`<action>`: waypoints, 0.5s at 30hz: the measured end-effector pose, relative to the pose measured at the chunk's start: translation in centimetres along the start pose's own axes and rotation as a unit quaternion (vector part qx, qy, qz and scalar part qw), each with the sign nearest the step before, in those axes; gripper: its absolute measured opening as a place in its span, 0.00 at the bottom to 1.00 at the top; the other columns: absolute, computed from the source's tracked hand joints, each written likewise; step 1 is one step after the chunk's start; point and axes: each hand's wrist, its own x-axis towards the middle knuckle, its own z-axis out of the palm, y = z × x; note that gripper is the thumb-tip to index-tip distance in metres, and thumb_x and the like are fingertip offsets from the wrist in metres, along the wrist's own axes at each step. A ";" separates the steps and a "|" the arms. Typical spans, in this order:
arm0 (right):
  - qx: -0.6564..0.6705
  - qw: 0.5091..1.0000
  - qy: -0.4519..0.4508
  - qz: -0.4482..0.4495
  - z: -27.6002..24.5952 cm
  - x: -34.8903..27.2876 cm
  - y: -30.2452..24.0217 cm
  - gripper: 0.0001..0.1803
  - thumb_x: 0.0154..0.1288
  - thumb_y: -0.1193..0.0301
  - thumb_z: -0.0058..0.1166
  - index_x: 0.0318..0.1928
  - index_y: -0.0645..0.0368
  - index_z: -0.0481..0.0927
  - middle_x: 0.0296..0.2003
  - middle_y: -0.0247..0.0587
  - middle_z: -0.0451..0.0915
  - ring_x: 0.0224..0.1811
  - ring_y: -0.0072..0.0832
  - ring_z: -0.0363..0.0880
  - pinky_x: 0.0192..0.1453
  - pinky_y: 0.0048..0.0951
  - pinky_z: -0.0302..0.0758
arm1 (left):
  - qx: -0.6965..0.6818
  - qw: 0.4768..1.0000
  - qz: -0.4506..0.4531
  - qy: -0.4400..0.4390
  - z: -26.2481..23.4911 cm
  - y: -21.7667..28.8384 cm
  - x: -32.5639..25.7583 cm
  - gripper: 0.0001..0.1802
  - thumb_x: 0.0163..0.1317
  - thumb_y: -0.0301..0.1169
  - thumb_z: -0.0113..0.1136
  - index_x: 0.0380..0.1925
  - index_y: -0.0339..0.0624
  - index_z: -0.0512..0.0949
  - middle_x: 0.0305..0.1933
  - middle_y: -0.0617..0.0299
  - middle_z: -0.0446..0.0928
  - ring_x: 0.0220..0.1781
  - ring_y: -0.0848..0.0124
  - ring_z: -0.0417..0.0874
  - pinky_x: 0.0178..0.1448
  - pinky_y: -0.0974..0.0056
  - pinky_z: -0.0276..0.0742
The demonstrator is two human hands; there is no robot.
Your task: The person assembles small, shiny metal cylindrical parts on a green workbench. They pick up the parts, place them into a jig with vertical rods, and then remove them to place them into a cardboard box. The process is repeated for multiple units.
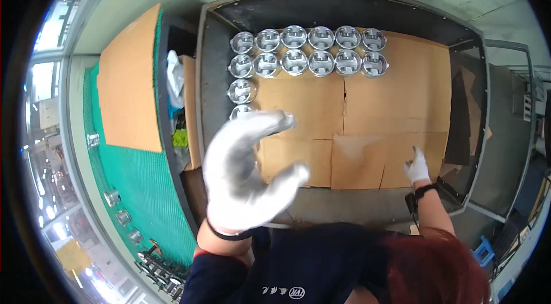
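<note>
While 14 pistons (307, 51) line the bin's (344, 3) cardboard (396, 97), most remains bare; left hand (244, 169) raised open, empty; right hand (417, 166) flat on cardboard, holding nothing.

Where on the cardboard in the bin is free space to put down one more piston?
The cardboard sheets are bare below the two rows of pistons and right of the short left column, down to the right hand. Crowded: the far edge and left corner, where the left hand hovers.
</note>
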 end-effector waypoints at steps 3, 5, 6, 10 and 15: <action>-0.016 0.998 0.007 0.063 -0.9 -11.0 -1.6 0.35 0.58 0.75 0.65 0.66 0.66 0.69 0.59 0.65 0.76 0.58 0.57 0.79 0.63 0.45 0.78 | -0.026 0.971 0.228 -0.059 -4.7 8.1 0.5 0.33 0.57 0.35 0.75 0.60 0.35 0.74 0.54 0.47 0.81 0.53 0.56 0.84 0.60 0.54 0.80; -0.012 0.999 0.046 0.000 -0.4 -14.1 -0.6 0.35 0.59 0.74 0.65 0.66 0.66 0.69 0.58 0.64 0.78 0.61 0.55 0.78 0.65 0.44 0.76 | -0.016 0.946 0.312 -0.080 -7.6 14.3 -1.9 0.32 0.57 0.34 0.75 0.60 0.35 0.74 0.53 0.47 0.81 0.53 0.56 0.84 0.59 0.54 0.80; -0.018 0.998 0.062 -0.025 -0.6 -16.0 -0.1 0.34 0.59 0.73 0.65 0.66 0.67 0.70 0.58 0.63 0.78 0.62 0.55 0.78 0.66 0.44 0.75 | -0.016 0.937 0.338 -0.087 -9.1 16.3 -3.0 0.31 0.57 0.34 0.74 0.59 0.35 0.75 0.53 0.47 0.81 0.53 0.56 0.84 0.59 0.54 0.80; -0.011 0.992 0.112 -0.049 -1.5 -22.2 -4.9 0.35 0.60 0.71 0.66 0.66 0.68 0.70 0.59 0.60 0.79 0.64 0.52 0.77 0.69 0.41 0.73 | -0.014 0.911 0.389 -0.136 -13.6 22.1 -6.9 0.30 0.58 0.34 0.74 0.58 0.36 0.75 0.52 0.47 0.81 0.51 0.56 0.84 0.58 0.54 0.79; 0.013 0.992 0.083 -0.094 -3.3 -24.7 -12.5 0.33 0.61 0.72 0.65 0.66 0.68 0.70 0.60 0.62 0.78 0.65 0.52 0.76 0.71 0.41 0.71 | 0.033 0.915 0.383 -0.126 -19.1 26.6 -15.2 0.27 0.58 0.33 0.73 0.56 0.36 0.76 0.51 0.47 0.82 0.50 0.55 0.84 0.57 0.54 0.79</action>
